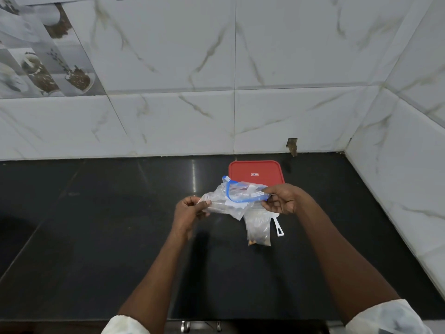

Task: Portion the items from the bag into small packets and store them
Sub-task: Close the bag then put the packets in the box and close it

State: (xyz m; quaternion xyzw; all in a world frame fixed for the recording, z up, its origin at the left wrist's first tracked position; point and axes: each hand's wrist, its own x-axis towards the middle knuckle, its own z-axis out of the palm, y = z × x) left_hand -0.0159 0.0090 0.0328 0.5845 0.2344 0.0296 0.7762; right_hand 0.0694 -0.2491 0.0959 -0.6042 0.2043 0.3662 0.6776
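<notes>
A home kitchen; black stone counter (96, 237) against marble-look wall tiles (168, 68); decorative tiles (43, 59) picture cups and coffee beans; red container lid (255, 172) on the counter.

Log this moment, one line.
left hand: grips clear bags | right hand: pinches blue zip strip | red lid: behind | small packet: below

Thin, clear, crinkled plastic film is seen in the zip bag (231, 201) before the red lid (255, 171), itself smooth plastic. Beneath the lid, the black counter (96, 225) is polished and glossy; behind it, marble-look wall tiles (168, 116) are glazed.
</notes>
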